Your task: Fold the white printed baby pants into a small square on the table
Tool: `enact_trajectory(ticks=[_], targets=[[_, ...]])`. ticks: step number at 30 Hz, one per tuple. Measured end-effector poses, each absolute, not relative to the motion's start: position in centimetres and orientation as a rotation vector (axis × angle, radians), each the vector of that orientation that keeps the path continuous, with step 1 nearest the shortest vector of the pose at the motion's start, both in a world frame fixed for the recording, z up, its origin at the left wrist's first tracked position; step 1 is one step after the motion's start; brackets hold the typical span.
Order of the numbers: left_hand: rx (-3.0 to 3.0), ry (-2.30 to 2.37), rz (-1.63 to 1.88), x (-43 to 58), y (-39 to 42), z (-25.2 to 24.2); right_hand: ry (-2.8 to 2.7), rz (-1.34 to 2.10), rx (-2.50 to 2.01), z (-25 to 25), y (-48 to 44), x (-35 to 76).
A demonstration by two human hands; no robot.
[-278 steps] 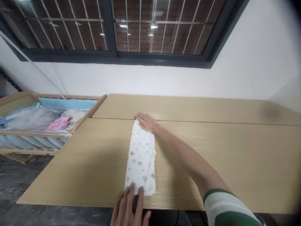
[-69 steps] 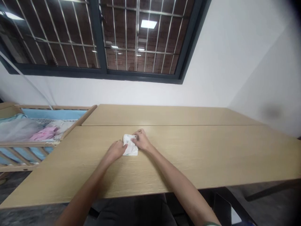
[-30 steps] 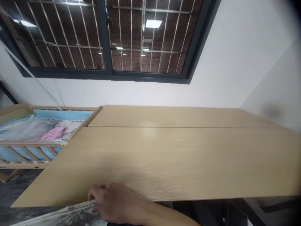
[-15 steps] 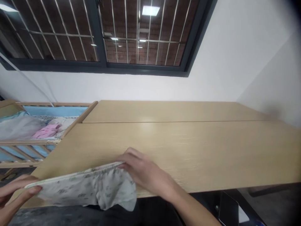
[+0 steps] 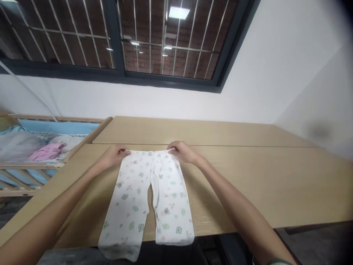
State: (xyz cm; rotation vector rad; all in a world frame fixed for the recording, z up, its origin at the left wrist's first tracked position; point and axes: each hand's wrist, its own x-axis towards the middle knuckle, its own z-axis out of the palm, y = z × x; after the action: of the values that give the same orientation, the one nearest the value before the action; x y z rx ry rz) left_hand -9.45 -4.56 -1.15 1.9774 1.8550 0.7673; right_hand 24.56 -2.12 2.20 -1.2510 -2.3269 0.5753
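A pair of small white baby pants (image 5: pixel 132 191) with green, pink and grey prints is stretched out by its waistband over the table (image 5: pixel 234 176). My left hand (image 5: pixel 114 155) pinches the left end of the waistband. At the other end, the fingers of my right hand (image 5: pixel 182 151) grip the waistband's right corner. Both legs point toward me, with a gap between them, and the cuffs reach past the table's front edge.
To the left stands a wooden crib (image 5: pixel 52 169) with blue lining. Pink clothing (image 5: pixel 46 151) and whitish fabric (image 5: pixel 16 145) lie inside it. A white wall and a dark-framed barred window (image 5: pixel 171 81) rise behind the table.
The pants were bunched sideways low at the front left; now they hang spread flat with legs toward me. Both hands have moved up and to the right, still holding the waistband.
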Motion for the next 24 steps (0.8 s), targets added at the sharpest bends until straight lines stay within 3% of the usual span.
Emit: enact_trajectory(ticks=[7, 13, 20, 24], targets=[[2.066, 1.961, 0.594, -6.0, 2.3, -5.8, -2.159, 0.567, -1.512, -5.0, 5.7, 24.4], [2.059, 2.050, 0.532, -5.1, 5.2, -7.2, -2.059, 0.577, -1.591, -7.9, 10.1, 24.0], [2.147, 2.062, 0.474, -4.4, 4.0, -5.7, -1.963, 0.713, -1.575, -9.1, 11.3, 24.4], [2.362, 1.887, 0.449, 0.0, -0.7, -3.6, -1.877, 0.807, -1.548, -9.0, 10.8, 25.1]])
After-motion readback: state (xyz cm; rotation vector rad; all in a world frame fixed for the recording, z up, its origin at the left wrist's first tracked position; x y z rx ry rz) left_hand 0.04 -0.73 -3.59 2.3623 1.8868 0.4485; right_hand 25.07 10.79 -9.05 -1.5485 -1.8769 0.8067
